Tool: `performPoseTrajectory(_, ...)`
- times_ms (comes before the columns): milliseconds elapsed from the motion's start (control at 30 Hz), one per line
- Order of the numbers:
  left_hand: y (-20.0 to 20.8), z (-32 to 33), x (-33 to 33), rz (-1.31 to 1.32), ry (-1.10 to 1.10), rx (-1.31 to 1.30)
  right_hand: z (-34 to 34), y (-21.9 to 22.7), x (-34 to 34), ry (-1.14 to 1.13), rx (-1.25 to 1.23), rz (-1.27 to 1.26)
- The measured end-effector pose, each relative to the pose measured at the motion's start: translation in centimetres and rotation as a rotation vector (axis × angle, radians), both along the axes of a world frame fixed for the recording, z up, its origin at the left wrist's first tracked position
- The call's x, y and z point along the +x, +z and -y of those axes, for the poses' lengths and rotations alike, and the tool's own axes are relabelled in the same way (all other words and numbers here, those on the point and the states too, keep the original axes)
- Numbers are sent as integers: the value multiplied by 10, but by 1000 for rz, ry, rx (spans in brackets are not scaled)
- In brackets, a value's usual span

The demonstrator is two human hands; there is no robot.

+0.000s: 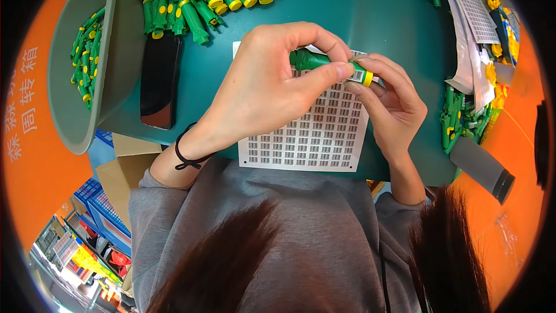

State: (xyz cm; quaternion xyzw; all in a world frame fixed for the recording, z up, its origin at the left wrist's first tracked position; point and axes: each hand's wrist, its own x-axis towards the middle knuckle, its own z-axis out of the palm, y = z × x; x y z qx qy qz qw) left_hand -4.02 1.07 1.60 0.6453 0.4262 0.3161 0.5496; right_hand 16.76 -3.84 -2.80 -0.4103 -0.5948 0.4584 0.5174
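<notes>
A small green plastic tube with a yellow end (310, 59) is held level between my two hands. My left hand (266, 84) is closed around its green body, thumb and forefinger near a small white barcode label (358, 74). My right hand (397, 95) pinches the yellow end with thumb and fingers, beside that label. Part of the tube is hidden behind the left thumb and fingers. Beneath both hands lies a white sheet of barcode labels (298, 149) on the dark green tabletop (347, 0).
Many similar green tubes (191, 14) are heaped at the back left. A grey-green basin (107, 90) at the left holds more. Between basin and sheet lies a black phone (159, 84). Papers and plastic bags (468, 52) line the right edge, above a grey cylinder (480, 168).
</notes>
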Motion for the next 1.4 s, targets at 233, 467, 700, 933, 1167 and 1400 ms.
performPoseTrajectory(233, 0, 0, 1, -51, -2, 40, -1, -5, 0, -5, 53, -12)
performPoseTrajectory(467, -4, 5, 3, -93, 22, 80, 1, -2, 1, -4, 24, -10)
performPoseTrajectory(700, -20, 0, 5, 50, -152, -198, 1, -5, 2, 41, -79, -32)
performPoseTrajectory(933, -6, 10, -20, -35, 129, 17, -7, -7, 5, 44, -37, 115)
performPoseTrajectory(1167, 37, -13, -168, -597, 1287, 834, -35, -19, 38, -204, 29, 713)
performPoseTrajectory(1400, -61, 1, -8, -442, 105, 945, -30, -28, 33, -140, -170, 556)
